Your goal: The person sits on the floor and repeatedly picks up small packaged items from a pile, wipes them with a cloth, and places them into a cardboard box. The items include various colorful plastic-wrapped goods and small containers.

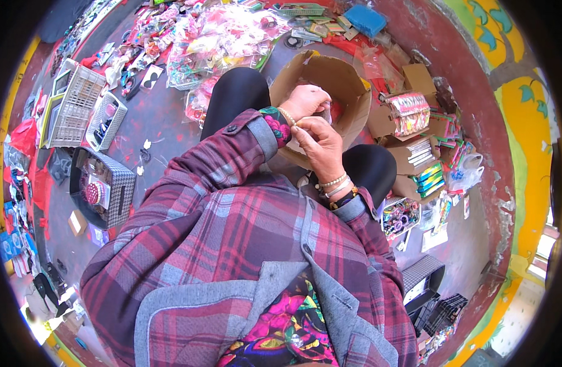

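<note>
The view is bright and evenly lit by soft daylight, with colours saturated and shadows faint. The strongest glare sits at four o'clock, where a pale opening [545, 244] is blown out, and at seven o'clock, where the floor washes to white. The fisheye lens bends straight edges hard toward the rim, and a black ring surrounds the round picture. The centre is sharp: the plaid sleeve [232, 183] shows crisp lines. Detail softens and smears toward the rim, most at eleven o'clock.
</note>
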Action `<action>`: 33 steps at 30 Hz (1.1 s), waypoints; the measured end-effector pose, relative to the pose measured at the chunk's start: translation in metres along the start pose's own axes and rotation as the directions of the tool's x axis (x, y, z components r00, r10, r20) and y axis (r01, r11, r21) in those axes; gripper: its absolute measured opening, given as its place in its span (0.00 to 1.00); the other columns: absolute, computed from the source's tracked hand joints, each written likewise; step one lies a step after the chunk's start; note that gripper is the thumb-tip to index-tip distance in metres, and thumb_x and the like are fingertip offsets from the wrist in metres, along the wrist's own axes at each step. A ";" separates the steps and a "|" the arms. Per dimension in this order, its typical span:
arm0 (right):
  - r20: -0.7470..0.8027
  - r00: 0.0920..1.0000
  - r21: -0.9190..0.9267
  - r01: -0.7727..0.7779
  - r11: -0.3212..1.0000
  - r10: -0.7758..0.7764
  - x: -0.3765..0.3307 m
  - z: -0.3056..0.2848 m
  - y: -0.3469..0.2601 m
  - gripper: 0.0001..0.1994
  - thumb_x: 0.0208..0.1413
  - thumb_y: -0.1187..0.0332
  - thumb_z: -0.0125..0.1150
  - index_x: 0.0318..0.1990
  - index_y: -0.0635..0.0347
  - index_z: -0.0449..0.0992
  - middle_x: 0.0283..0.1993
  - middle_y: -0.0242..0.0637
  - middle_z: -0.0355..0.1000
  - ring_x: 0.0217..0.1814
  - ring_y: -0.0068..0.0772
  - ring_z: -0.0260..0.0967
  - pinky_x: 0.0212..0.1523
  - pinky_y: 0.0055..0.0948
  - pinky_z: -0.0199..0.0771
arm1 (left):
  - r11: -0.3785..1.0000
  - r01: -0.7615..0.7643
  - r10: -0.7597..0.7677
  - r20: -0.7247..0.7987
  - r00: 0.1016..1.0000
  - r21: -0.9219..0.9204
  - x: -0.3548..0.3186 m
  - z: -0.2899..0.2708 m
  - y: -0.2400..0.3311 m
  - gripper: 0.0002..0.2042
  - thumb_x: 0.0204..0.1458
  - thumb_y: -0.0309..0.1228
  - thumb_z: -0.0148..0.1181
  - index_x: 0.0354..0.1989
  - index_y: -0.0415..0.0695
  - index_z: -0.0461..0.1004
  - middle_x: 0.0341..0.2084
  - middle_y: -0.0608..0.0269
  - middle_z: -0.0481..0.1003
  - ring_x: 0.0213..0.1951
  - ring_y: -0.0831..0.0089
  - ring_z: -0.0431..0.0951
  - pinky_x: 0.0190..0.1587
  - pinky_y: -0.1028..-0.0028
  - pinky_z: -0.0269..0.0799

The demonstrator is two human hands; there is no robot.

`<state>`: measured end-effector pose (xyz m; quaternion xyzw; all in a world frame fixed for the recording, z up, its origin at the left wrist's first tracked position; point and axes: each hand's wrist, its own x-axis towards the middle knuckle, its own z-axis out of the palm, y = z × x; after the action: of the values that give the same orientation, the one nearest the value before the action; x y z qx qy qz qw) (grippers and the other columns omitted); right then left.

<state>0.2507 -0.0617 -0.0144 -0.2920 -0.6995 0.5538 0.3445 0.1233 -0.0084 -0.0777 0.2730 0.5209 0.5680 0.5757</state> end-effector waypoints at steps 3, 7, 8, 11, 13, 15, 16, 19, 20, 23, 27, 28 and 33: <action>-0.025 0.992 -0.265 0.112 0.958 -0.123 -0.001 0.004 -0.001 0.07 0.43 0.72 0.62 0.32 0.58 0.75 0.27 0.36 0.69 0.28 0.32 0.68 0.31 0.25 0.68 | 0.895 -0.161 0.178 -0.001 0.984 0.415 0.005 0.004 -0.008 0.10 0.47 0.32 0.51 0.27 0.38 0.75 0.25 0.57 0.76 0.30 0.67 0.75 0.36 0.71 0.71; 0.036 0.970 -0.382 0.235 0.893 -0.240 -0.003 0.002 -0.013 0.05 0.43 0.73 0.62 0.29 0.60 0.74 0.27 0.37 0.69 0.29 0.34 0.68 0.30 0.27 0.68 | 0.503 -0.434 0.506 0.153 0.849 0.747 -0.008 0.006 0.007 0.09 0.45 0.33 0.51 0.27 0.41 0.75 0.29 0.53 0.75 0.35 0.56 0.74 0.41 0.65 0.69; 0.053 0.967 -0.377 0.252 0.892 -0.251 -0.002 -0.001 -0.014 0.05 0.44 0.74 0.62 0.30 0.61 0.75 0.26 0.36 0.69 0.28 0.29 0.68 0.30 0.24 0.67 | 0.450 -0.467 0.552 0.174 0.815 0.761 -0.006 0.004 0.009 0.09 0.44 0.33 0.53 0.27 0.42 0.75 0.28 0.53 0.75 0.34 0.58 0.74 0.40 0.65 0.69; -0.104 0.993 -0.128 0.051 0.990 -0.065 -0.001 -0.018 -0.003 0.04 0.49 0.73 0.59 0.31 0.64 0.76 0.27 0.28 0.71 0.27 0.18 0.65 0.28 0.17 0.64 | 0.723 -0.384 0.379 0.135 0.916 0.575 -0.013 0.000 0.023 0.08 0.49 0.31 0.52 0.32 0.41 0.74 0.31 0.56 0.75 0.35 0.64 0.75 0.39 0.70 0.71; -0.222 0.957 0.118 -0.166 0.979 0.189 0.005 -0.037 0.003 0.06 0.51 0.72 0.58 0.34 0.64 0.74 0.28 0.26 0.69 0.30 0.16 0.64 0.30 0.17 0.65 | 0.992 0.081 -0.063 0.173 0.983 -0.099 -0.026 0.001 0.039 0.08 0.52 0.29 0.50 0.34 0.40 0.73 0.33 0.57 0.74 0.36 0.68 0.75 0.40 0.72 0.71; -0.338 0.922 0.173 -0.138 0.975 0.190 0.014 -0.054 0.027 0.07 0.53 0.71 0.55 0.39 0.59 0.74 0.33 0.26 0.72 0.32 0.15 0.66 0.28 0.14 0.61 | 0.858 0.357 -0.235 0.335 0.913 -0.370 -0.033 -0.002 0.056 0.08 0.52 0.27 0.49 0.37 0.38 0.72 0.31 0.61 0.73 0.34 0.74 0.74 0.40 0.77 0.70; -0.355 0.882 0.254 -0.229 0.940 0.311 0.014 -0.061 0.032 0.08 0.52 0.70 0.55 0.41 0.58 0.72 0.36 0.26 0.71 0.36 0.15 0.66 0.30 0.15 0.62 | 0.980 0.181 -0.143 0.346 0.927 -0.082 -0.035 -0.002 0.057 0.08 0.51 0.27 0.49 0.37 0.38 0.72 0.29 0.62 0.74 0.33 0.75 0.75 0.39 0.77 0.70; -0.361 0.814 0.436 -0.284 0.854 0.455 0.016 -0.073 0.052 0.08 0.52 0.71 0.54 0.41 0.56 0.70 0.39 0.26 0.70 0.39 0.16 0.65 0.36 0.16 0.62 | 0.527 -0.567 0.261 0.514 0.817 0.633 -0.048 0.002 0.064 0.09 0.45 0.24 0.51 0.32 0.43 0.77 0.24 0.60 0.74 0.29 0.67 0.74 0.37 0.72 0.68; -0.263 0.826 0.507 -0.321 0.800 0.498 0.015 -0.076 0.058 0.10 0.52 0.72 0.53 0.43 0.57 0.70 0.39 0.27 0.70 0.38 0.16 0.65 0.35 0.15 0.62 | 0.306 -0.656 0.304 0.582 0.754 0.690 -0.055 0.004 0.069 0.08 0.43 0.25 0.52 0.31 0.44 0.77 0.24 0.60 0.74 0.31 0.64 0.73 0.39 0.70 0.67; -0.027 0.860 0.592 -0.397 0.701 0.510 0.013 -0.077 0.066 0.14 0.52 0.73 0.52 0.47 0.60 0.68 0.40 0.28 0.69 0.38 0.17 0.65 0.35 0.15 0.64 | -0.037 -0.785 0.415 0.724 0.551 0.619 -0.074 0.011 0.090 0.07 0.41 0.27 0.55 0.29 0.45 0.76 0.24 0.61 0.73 0.35 0.62 0.70 0.43 0.68 0.64; 0.108 0.930 0.507 -0.356 0.785 0.352 0.014 -0.063 0.049 0.21 0.48 0.77 0.51 0.53 0.60 0.64 0.48 0.30 0.67 0.46 0.20 0.64 0.45 0.21 0.66 | -0.032 -0.893 0.327 0.849 0.415 0.449 -0.069 0.006 0.093 0.05 0.41 0.26 0.54 0.27 0.44 0.74 0.24 0.62 0.71 0.37 0.62 0.68 0.46 0.68 0.62; 0.160 0.941 0.500 -0.338 0.798 0.298 0.015 -0.058 0.042 0.22 0.47 0.78 0.52 0.54 0.61 0.64 0.49 0.31 0.66 0.47 0.21 0.64 0.46 0.21 0.66 | -0.053 -0.916 0.317 0.876 0.363 0.398 -0.068 0.004 0.092 0.05 0.41 0.25 0.53 0.29 0.44 0.72 0.26 0.61 0.71 0.36 0.61 0.68 0.43 0.68 0.64; 0.335 0.893 0.313 -0.407 0.858 0.301 0.012 -0.057 0.039 0.23 0.45 0.79 0.55 0.52 0.62 0.66 0.46 0.29 0.68 0.46 0.19 0.64 0.47 0.21 0.64 | -0.010 -0.837 0.129 0.831 0.541 0.547 -0.074 0.006 0.095 0.10 0.43 0.24 0.49 0.36 0.45 0.70 0.30 0.58 0.70 0.34 0.58 0.72 0.35 0.66 0.69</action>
<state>0.2907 -0.0116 -0.0418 -0.2660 -0.5552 0.7661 0.1849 0.1077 -0.0572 0.0315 0.8849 0.4023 0.1868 0.1420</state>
